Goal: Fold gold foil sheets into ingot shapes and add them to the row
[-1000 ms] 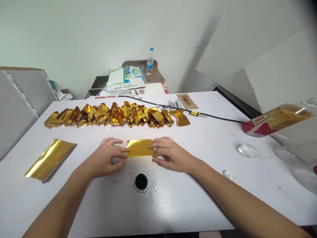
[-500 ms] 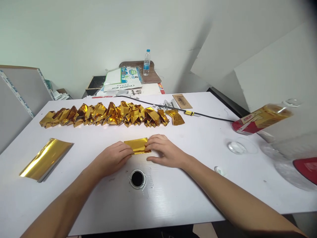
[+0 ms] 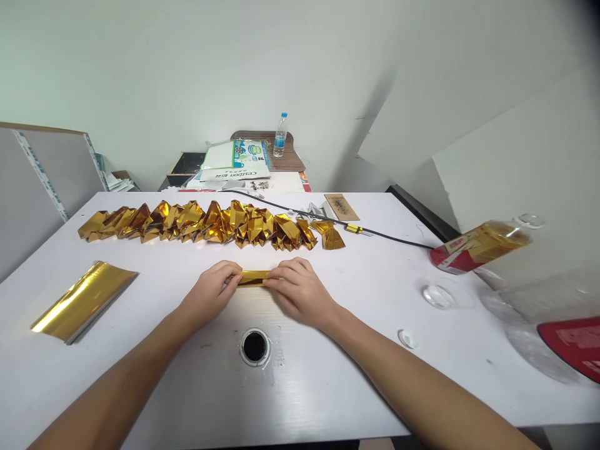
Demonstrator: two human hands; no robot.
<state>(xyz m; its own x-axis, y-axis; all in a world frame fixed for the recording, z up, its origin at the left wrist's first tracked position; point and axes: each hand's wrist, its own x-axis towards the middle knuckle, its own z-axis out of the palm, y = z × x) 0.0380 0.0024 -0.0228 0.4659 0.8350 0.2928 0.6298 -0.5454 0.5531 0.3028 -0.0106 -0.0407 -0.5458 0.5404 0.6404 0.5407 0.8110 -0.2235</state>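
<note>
A narrow strip of folded gold foil paper (image 3: 253,279) lies on the white table between my hands. My left hand (image 3: 213,292) pinches its left end between thumb and fingers. Over the right end my right hand (image 3: 300,290) bends its fingers, gripping the paper, with the thumb tucked beneath and partly hidden. Behind the hands runs a long row of folded gold paper pieces (image 3: 192,222), set close against each other. To the left rests a stack of flat gold foil sheets (image 3: 84,300).
A round black-centred hole (image 3: 254,347) sits in the table near me. On the right are a tilted bottle (image 3: 480,245), a clear plastic lid (image 3: 438,297) and a small white cap (image 3: 407,339). A black cable (image 3: 389,237) crosses the back by a brown card (image 3: 342,207).
The gold paper has gone from a wider rectangle to a narrower folded strip. My left hand has closed on its end, and my right hand has drawn its fingers together over the other end.
</note>
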